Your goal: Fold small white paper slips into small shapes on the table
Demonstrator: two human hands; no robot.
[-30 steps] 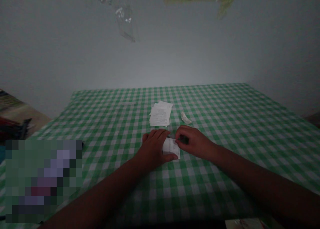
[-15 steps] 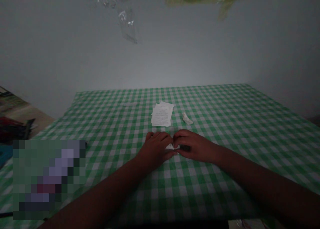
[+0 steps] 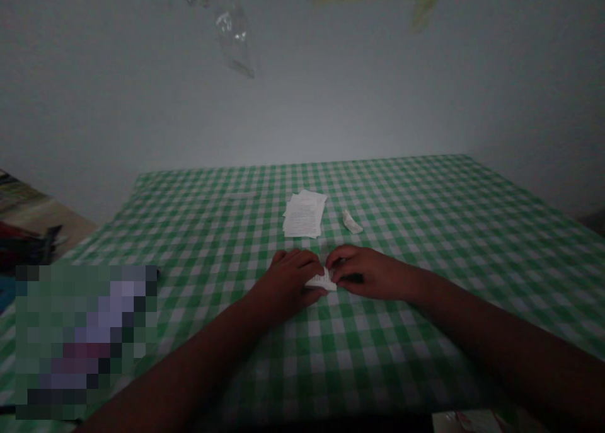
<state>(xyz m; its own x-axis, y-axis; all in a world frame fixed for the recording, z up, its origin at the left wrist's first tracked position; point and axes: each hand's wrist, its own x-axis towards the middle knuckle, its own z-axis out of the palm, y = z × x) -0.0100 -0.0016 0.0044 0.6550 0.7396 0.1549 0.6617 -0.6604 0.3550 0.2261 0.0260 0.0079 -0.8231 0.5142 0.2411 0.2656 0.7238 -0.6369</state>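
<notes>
on checkered tablecloth [image 3: 425, 219], both hands [image 3: 326, 278] pinch folded paper [image 3: 322, 280].

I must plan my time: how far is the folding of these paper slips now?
Done, it seems: one small folded piece lies beside the stack. In hand: the left hand and the right hand pinch one paper slip on the tablecloth. Left: the flat slips in that stack.

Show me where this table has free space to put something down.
Bare cloth lies right of the right hand and white scrap, and left of the paper stack. The middle is crowded: the left hand and right hand pinch a folded paper just before the stack.
</notes>
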